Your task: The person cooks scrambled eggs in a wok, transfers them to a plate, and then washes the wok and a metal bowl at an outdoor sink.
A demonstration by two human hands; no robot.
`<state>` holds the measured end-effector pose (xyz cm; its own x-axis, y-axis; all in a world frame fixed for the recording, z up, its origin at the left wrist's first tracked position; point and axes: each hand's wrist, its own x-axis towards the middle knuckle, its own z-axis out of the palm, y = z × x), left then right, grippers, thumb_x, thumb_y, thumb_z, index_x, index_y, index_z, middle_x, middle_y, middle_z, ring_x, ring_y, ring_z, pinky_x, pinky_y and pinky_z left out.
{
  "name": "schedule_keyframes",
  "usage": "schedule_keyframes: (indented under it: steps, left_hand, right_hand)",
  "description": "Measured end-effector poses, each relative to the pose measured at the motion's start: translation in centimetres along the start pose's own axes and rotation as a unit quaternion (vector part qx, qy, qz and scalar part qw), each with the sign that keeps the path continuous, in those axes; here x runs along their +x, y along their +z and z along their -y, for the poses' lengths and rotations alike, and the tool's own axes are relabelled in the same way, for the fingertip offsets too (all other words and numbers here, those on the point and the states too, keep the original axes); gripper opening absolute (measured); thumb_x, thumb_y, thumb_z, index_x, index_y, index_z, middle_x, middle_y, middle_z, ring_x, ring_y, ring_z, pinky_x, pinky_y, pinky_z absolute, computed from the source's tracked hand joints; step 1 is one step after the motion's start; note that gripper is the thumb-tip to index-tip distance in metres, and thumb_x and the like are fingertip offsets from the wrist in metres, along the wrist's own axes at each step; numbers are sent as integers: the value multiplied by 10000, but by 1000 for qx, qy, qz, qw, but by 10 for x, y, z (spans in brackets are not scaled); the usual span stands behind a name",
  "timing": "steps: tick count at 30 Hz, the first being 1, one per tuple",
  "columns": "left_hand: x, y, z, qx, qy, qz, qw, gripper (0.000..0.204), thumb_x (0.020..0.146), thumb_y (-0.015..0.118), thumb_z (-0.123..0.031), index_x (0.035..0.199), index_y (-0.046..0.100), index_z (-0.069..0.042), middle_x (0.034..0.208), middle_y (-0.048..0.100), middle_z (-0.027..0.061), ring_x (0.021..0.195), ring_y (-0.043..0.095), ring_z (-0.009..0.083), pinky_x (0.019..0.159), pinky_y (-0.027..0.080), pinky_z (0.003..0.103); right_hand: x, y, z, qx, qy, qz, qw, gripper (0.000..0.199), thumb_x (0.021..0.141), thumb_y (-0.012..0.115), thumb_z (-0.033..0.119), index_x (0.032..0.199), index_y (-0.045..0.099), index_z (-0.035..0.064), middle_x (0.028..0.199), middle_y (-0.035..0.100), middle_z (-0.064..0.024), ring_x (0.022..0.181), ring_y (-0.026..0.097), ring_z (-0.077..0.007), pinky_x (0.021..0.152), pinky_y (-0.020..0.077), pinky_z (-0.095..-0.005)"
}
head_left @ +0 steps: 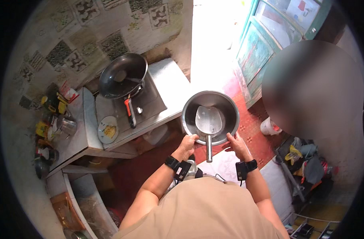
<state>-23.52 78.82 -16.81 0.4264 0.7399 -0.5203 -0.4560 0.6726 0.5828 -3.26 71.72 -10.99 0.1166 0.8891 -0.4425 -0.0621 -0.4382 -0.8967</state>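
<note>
Out in front of my body I hold a round steel bowl (231, 113) by its near rim. My left hand (185, 146) grips the rim on the left, thumb over the edge and fingers underneath. On the right side of the rim, my right hand (238, 145) has its thumb over the edge, its other fingers partly hidden below. A metal scoop (208, 120) lies in the bowl, its handle sticking out over the near rim between my hands. I cannot make out anything else inside the bowl.
Left stands a counter (171, 81) with a dark wok (124, 75) on a stove (156, 95) and a plate of food (108, 130). Bottles and packets crowd the far left. A green door (257, 55) stands ajar ahead; a white bucket (269, 126) and piled bags (309, 159) are at right.
</note>
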Motion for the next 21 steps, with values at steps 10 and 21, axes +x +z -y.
schedule_keyframes:
  steps: [10,21]
  left_hand:
    - [216,149,-22,130,-75,41,988,176,759,465,-15,924,489,40,812,564,114,688,596,228,630,540,348]
    - [390,252,-90,-46,-71,-28,996,267,782,410,-5,1031,431,90,999,539,181,890,584,283,810,511,417]
  right_hand:
    - [164,-160,50,96,56,-107,988,323,806,547,337,817,576,15,626,589,-77,472,571,-166,441,472,-267]
    - [372,-286,181,-51,4,-17,999,229,728,542,211,719,571,-16,583,559,-63,467,550,-143,429,441,-261]
